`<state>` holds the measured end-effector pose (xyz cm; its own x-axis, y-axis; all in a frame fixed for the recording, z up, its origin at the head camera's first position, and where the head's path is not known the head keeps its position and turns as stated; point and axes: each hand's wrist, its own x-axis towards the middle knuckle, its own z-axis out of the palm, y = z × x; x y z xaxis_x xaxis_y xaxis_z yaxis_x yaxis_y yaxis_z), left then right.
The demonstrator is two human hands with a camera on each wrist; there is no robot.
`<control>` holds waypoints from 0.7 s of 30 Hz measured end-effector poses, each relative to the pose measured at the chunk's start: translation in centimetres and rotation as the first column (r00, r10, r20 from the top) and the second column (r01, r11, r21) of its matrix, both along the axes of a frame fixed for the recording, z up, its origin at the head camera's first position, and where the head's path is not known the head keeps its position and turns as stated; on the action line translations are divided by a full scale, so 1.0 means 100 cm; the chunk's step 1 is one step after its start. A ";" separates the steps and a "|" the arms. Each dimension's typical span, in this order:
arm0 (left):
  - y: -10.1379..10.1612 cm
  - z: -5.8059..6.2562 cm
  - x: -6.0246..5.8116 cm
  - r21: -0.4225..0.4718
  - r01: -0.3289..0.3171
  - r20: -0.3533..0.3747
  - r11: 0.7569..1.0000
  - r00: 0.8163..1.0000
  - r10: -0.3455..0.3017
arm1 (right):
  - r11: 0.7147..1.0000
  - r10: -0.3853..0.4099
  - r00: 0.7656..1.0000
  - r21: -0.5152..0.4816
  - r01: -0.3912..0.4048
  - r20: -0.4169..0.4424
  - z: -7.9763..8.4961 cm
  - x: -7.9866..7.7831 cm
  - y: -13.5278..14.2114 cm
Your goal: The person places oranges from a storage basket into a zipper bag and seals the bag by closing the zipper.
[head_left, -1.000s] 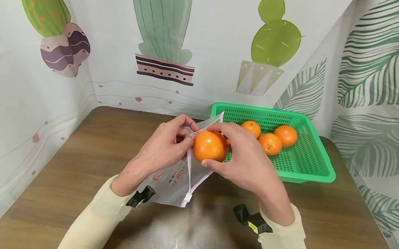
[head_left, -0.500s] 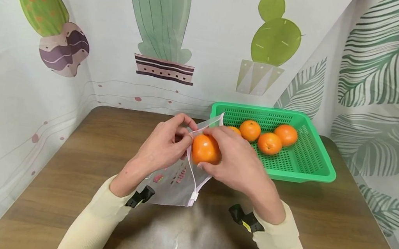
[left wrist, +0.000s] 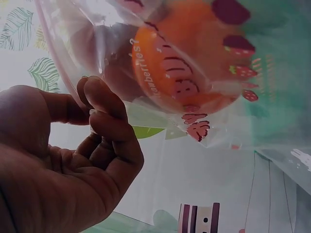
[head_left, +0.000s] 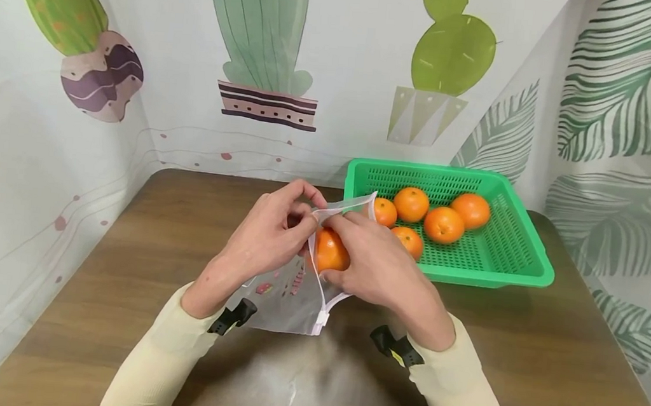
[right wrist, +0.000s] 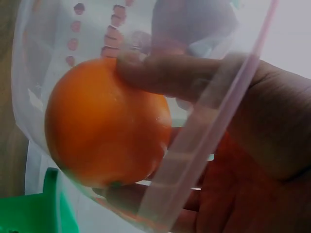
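My right hand grips an orange, its thumb and fingers round the fruit. In the right wrist view the orange and the fingers are inside a clear zip bag, past its pinkish rim. My left hand pinches the bag's upper edge between thumb and fingertips, holding the mouth apart. Strawberry prints and lettering mark the bag, whose white slider sits at the near end of the zip. The left wrist view shows the orange through the film, above my left hand.
A green perforated basket with several oranges stands behind and right of my right hand, close to the bag's far corner. Brown wooden tabletop lies beneath. A printed cloth hangs behind the table.
My right hand has moved left and carried the orange through the bag's mouth. The bag opening has widened, and its slider has shifted slightly right. My left hand keeps its pinch.
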<state>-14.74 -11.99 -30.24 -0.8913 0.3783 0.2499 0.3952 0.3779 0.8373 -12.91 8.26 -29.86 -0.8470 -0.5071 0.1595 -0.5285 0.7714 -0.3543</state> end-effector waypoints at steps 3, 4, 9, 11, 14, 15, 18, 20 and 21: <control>0.001 0.002 -0.001 0.006 -0.002 -0.017 1.000 1.000 0.002 | 0.999 0.025 1.000 0.034 -0.025 -0.016 -0.001 -0.003 -0.001; 0.002 0.002 -0.001 0.003 -0.005 -0.023 1.000 1.000 0.005 | 0.999 0.032 0.999 0.041 -0.032 -0.019 -0.001 -0.004 -0.001; 0.001 0.001 -0.001 -0.007 -0.012 -0.038 1.000 0.999 0.012 | 0.998 0.049 0.999 0.049 -0.048 -0.021 -0.005 -0.005 -0.005; 0.000 0.001 -0.001 -0.009 -0.014 -0.037 1.000 0.999 0.014 | 0.998 0.052 0.998 0.044 -0.051 -0.023 -0.007 -0.005 -0.006; -0.001 0.000 0.000 -0.011 -0.017 -0.036 1.000 0.999 0.017 | 0.998 0.056 0.998 0.042 -0.055 -0.030 -0.010 -0.004 -0.008; -0.001 0.000 0.000 -0.012 -0.018 -0.037 1.000 0.999 0.018 | 0.998 0.059 0.998 0.040 -0.058 -0.033 -0.011 -0.004 -0.008; -0.001 0.001 0.001 -0.018 -0.021 -0.043 1.000 0.999 0.020 | 0.997 0.065 0.997 0.042 -0.063 -0.040 -0.012 -0.004 -0.009; -0.001 0.001 0.001 -0.019 -0.019 -0.043 1.000 0.999 0.018 | 0.997 0.068 0.997 0.046 -0.066 -0.045 -0.013 -0.004 -0.009; -0.001 0.001 0.001 -0.019 -0.019 -0.044 1.000 0.999 0.018 | 0.997 0.068 0.997 0.049 -0.066 -0.048 -0.013 -0.004 -0.009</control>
<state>-14.64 -12.10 -30.14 -0.8865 0.3670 0.2818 0.4241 0.4011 0.8119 -13.28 7.37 -31.16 -0.8025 -0.5706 0.1743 -0.5956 0.7490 -0.2903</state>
